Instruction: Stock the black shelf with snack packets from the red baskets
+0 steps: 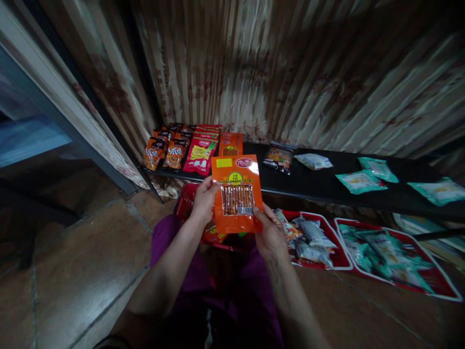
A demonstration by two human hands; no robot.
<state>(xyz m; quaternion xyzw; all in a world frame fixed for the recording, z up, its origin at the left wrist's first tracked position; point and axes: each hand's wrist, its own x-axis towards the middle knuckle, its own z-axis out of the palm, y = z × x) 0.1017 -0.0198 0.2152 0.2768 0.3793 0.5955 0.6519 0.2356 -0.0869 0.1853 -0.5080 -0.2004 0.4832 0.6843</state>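
Observation:
An orange snack packet (237, 223) with a clear window showing brown sticks is held up in front of me. My left hand (205, 199) pinches its left edge, and my right hand (269, 231) grips the lower right edge. Just behind it on the black shelf (308, 186) lie similar orange packets (232, 140). To their left are red packets (201, 154) with green and yellow print, then several dark orange bags (175, 154). Below my hands sits a red basket (186, 198), mostly hidden by the packet and my arms, with orange packets inside.
Farther right on the shelf lie a dark bag (279, 157), a white bag (314, 161) and several mint-green bags (359, 182). Two more red baskets stand on the tiled floor, one with white bags (314, 237), one with green bags (388, 254). A curtain (272, 72) hangs behind.

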